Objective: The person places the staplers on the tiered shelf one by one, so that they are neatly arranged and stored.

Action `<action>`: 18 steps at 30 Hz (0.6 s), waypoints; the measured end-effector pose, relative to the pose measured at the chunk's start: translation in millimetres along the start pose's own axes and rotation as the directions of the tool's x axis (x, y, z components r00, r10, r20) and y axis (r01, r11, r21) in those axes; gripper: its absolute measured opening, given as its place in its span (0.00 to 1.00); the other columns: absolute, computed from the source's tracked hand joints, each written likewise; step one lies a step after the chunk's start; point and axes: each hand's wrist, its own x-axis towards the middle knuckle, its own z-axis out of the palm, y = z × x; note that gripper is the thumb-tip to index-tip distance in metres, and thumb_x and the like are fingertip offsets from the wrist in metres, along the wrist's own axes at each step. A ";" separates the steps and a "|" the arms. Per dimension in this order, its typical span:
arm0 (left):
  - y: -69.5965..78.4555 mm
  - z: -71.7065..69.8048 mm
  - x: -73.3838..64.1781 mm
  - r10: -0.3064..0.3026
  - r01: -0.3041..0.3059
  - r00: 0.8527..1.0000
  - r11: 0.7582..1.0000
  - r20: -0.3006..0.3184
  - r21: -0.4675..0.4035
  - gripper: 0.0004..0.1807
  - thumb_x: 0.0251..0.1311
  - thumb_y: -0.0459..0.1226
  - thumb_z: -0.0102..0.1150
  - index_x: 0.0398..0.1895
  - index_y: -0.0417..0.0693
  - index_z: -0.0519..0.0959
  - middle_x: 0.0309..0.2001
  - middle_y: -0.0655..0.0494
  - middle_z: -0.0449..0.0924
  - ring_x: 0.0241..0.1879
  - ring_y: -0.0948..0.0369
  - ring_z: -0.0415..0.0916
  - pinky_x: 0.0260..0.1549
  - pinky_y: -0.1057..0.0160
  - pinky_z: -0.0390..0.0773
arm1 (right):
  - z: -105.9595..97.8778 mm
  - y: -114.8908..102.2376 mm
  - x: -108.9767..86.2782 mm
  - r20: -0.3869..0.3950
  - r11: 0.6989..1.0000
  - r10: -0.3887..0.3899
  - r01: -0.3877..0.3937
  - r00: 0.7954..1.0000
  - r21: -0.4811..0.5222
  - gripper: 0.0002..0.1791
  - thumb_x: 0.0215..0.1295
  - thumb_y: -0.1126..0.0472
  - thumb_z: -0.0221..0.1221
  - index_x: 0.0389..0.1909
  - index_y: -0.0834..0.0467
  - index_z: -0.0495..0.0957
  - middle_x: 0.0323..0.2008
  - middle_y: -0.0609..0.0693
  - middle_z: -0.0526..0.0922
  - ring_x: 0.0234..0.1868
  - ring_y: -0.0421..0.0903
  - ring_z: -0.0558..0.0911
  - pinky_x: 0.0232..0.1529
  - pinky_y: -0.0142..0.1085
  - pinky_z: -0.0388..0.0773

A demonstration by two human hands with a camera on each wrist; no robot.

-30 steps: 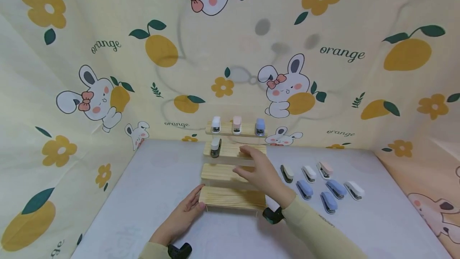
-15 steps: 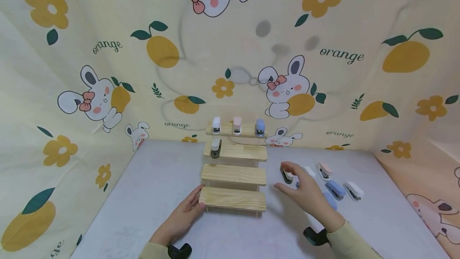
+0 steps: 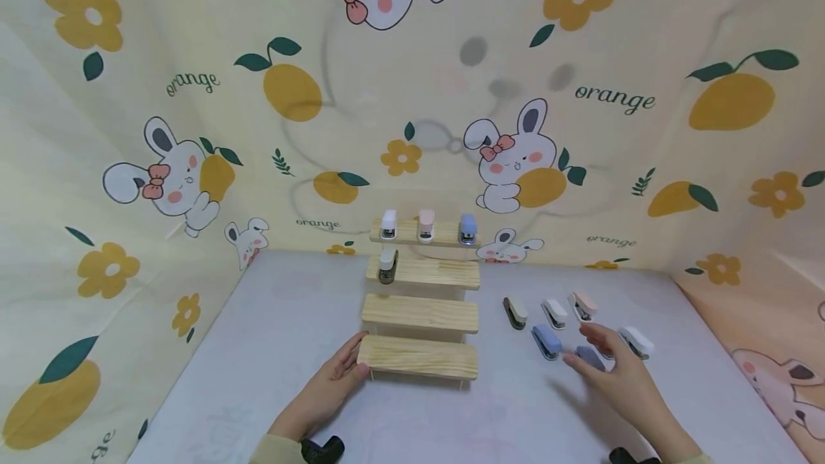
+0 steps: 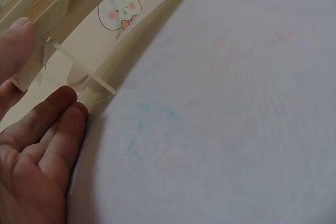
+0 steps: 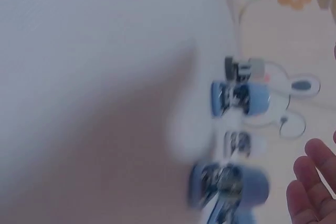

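Observation:
In the head view my left hand [image 3: 328, 389] holds the left end of the lowest step of a wooden tiered rack [image 3: 419, 356]. The left wrist view shows the thumb at the step's edge and the lower fingers loosely bent beside a thin leg. My right hand [image 3: 620, 371] hovers over the staplers at the right, thumb and fingers apart. Beneath it a blue stapler [image 3: 589, 358] is partly covered; another behind the fingers is mostly hidden. Near it lie another blue stapler [image 3: 546, 341], a dark-based pale one [image 3: 515, 312], two white ones [image 3: 554, 313] and a pink one [image 3: 583, 306].
The rack's top step carries a white stapler [image 3: 388, 225], a pink stapler [image 3: 426, 225] and a blue stapler [image 3: 468, 228]. A dark-based white stapler [image 3: 387, 265] stands at the left of the second step. Patterned cloth [image 3: 361, 142] rises behind the white tabletop [image 3: 245, 349].
My right hand has moved from over the rack, rightward past the dark-based stapler, to above the blue staplers. My left hand stays at the rack's lowest step.

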 end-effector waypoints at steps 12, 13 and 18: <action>2.3 0.7 -1.5 0.001 -0.001 1.000 1.000 0.006 -0.005 0.38 0.69 0.46 0.53 0.77 0.56 0.48 0.72 0.43 0.57 0.70 0.53 0.56 0.67 0.60 0.57 | -0.7 26.2 -8.2 0.101 0.991 0.134 -0.134 0.986 -0.002 0.44 0.58 0.38 0.64 0.67 0.60 0.63 0.60 0.64 0.71 0.57 0.60 0.72 0.51 0.52 0.73; 2.1 0.8 -1.4 -0.002 0.002 1.000 1.000 0.005 0.000 0.38 0.69 0.47 0.52 0.77 0.57 0.48 0.72 0.44 0.57 0.70 0.54 0.56 0.67 0.59 0.57 | -0.8 26.3 -8.2 0.122 0.988 0.152 -0.154 0.981 0.006 0.45 0.58 0.37 0.63 0.68 0.61 0.62 0.61 0.65 0.70 0.58 0.61 0.71 0.51 0.55 0.74; 1.0 0.4 -1.3 -0.017 0.017 1.000 1.000 0.003 0.026 0.38 0.69 0.49 0.51 0.77 0.60 0.48 0.72 0.46 0.58 0.70 0.55 0.57 0.67 0.59 0.57 | -0.9 27.8 -7.1 0.206 0.972 0.222 -0.234 0.953 0.036 0.50 0.57 0.34 0.62 0.69 0.64 0.59 0.61 0.67 0.67 0.58 0.63 0.71 0.53 0.53 0.77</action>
